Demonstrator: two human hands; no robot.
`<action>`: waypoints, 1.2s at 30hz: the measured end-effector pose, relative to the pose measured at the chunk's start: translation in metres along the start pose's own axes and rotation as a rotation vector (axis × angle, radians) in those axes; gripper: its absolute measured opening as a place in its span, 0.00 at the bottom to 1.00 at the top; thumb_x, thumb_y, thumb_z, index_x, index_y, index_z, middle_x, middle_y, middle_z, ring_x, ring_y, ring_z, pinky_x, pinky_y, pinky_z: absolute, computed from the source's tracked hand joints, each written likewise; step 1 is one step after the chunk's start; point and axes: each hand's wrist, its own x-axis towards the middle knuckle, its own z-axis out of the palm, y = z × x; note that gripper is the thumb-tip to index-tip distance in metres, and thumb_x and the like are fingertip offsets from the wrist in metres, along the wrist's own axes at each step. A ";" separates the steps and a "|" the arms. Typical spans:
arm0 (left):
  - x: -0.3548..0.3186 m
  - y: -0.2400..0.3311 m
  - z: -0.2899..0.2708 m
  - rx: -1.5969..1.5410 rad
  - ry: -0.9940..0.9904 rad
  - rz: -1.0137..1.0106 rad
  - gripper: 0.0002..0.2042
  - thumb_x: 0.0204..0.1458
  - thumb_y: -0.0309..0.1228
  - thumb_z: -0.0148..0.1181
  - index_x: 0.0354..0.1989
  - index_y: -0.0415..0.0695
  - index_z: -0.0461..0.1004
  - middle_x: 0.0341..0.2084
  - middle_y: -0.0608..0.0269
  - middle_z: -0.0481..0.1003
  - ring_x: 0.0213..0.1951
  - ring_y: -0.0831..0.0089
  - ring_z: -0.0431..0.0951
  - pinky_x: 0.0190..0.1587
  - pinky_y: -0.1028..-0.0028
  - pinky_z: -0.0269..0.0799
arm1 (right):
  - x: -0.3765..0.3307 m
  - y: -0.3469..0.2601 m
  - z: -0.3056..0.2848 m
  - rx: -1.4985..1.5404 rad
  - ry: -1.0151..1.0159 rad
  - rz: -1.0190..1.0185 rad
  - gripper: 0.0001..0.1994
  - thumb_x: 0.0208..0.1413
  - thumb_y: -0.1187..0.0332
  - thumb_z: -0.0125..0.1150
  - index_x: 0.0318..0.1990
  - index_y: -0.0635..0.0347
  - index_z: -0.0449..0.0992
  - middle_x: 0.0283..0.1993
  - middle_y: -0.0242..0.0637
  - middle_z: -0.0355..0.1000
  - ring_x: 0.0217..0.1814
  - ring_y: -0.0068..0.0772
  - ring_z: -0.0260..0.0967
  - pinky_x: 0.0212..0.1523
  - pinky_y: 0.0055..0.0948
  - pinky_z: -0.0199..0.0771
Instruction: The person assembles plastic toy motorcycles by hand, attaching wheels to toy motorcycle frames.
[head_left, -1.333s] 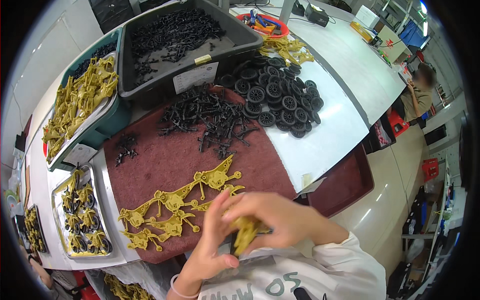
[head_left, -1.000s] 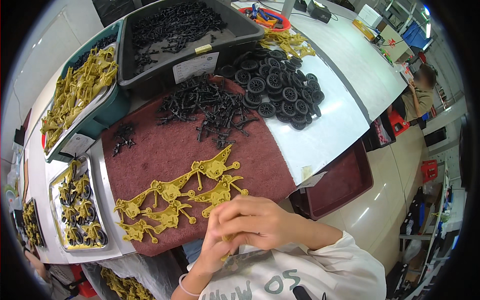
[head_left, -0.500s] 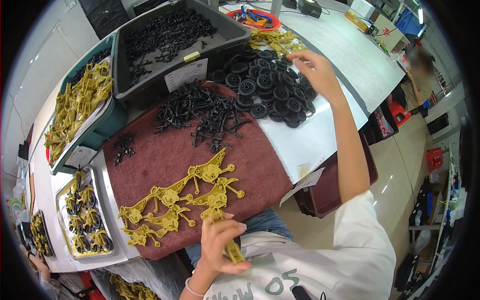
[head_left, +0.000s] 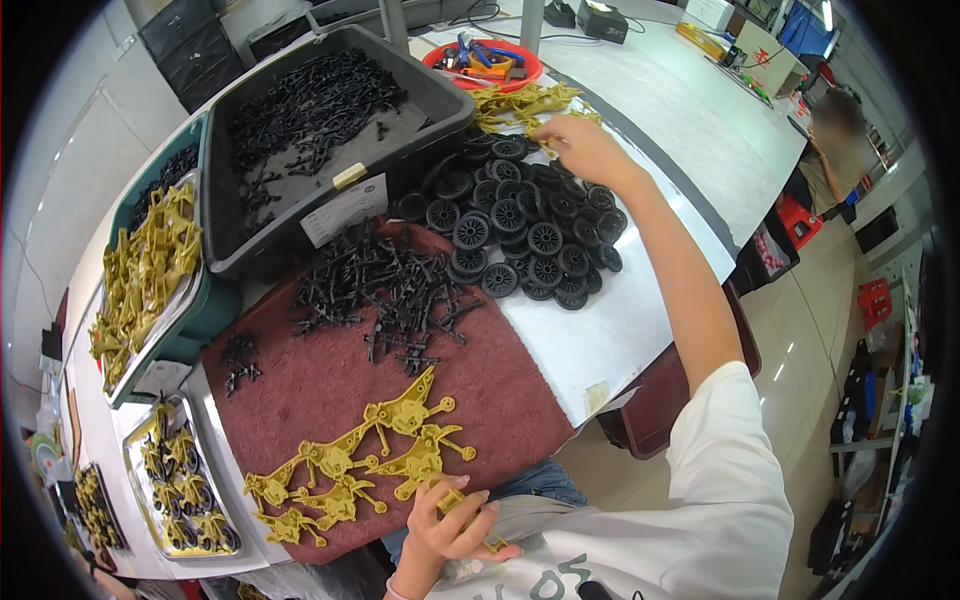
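My left hand (head_left: pixel 452 522), low in front of my shirt, is closed round a yellow plastic part (head_left: pixel 458 500); the fingers cover much of it. At the far side, my right hand (head_left: pixel 582 148) pinches at a yellow plastic part on the near edge of a pile of yellow parts (head_left: pixel 520 104). Just below that hand lies a heap of black toy wheels (head_left: pixel 530 225). Several yellow toy motorcycle body halves (head_left: pixel 335 458) lie in two rows on a dark red cloth (head_left: pixel 290 400). Beyond them, small black plastic parts (head_left: pixel 385 295) are heaped on the cloth.
A large black bin (head_left: pixel 340 185) of black parts stands at the back left, beside a green bin (head_left: pixel 205 320) of yellow parts. A metal tray (head_left: pixel 225 490) holds assembled toy motorcycles. A red basket (head_left: pixel 530 70) holds tools. Another person (head_left: pixel 835 150) sits at the far right.
My right hand has moved from the far side of the wheels leftward to the yellow pile, its fingers now pinching. My left hand keeps its yellow part, turned a little. The whole view has shifted slightly.
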 end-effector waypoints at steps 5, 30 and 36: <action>0.000 0.001 0.001 0.026 -0.037 -0.022 0.25 0.43 0.62 0.64 0.32 0.51 0.75 0.31 0.69 0.74 0.43 0.60 0.71 0.35 0.63 0.74 | 0.023 0.003 0.012 -0.178 -0.149 0.039 0.17 0.49 0.76 0.53 0.47 0.55 0.78 0.41 0.44 0.78 0.47 0.48 0.75 0.51 0.41 0.72; 0.004 0.001 0.002 0.059 -0.040 -0.005 0.22 0.43 0.60 0.65 0.29 0.54 0.75 0.29 0.73 0.74 0.40 0.65 0.72 0.34 0.66 0.73 | 0.044 0.018 0.002 0.304 -0.360 0.047 0.17 0.49 0.78 0.48 0.45 0.63 0.78 0.41 0.36 0.80 0.43 0.28 0.76 0.49 0.30 0.72; -0.004 0.002 0.004 0.052 -0.095 -0.029 0.22 0.43 0.60 0.65 0.29 0.54 0.75 0.29 0.72 0.73 0.40 0.65 0.72 0.35 0.66 0.73 | 0.057 -0.017 0.030 0.355 -0.130 -0.207 0.17 0.60 0.64 0.52 0.52 0.63 0.75 0.50 0.45 0.76 0.52 0.41 0.73 0.54 0.35 0.71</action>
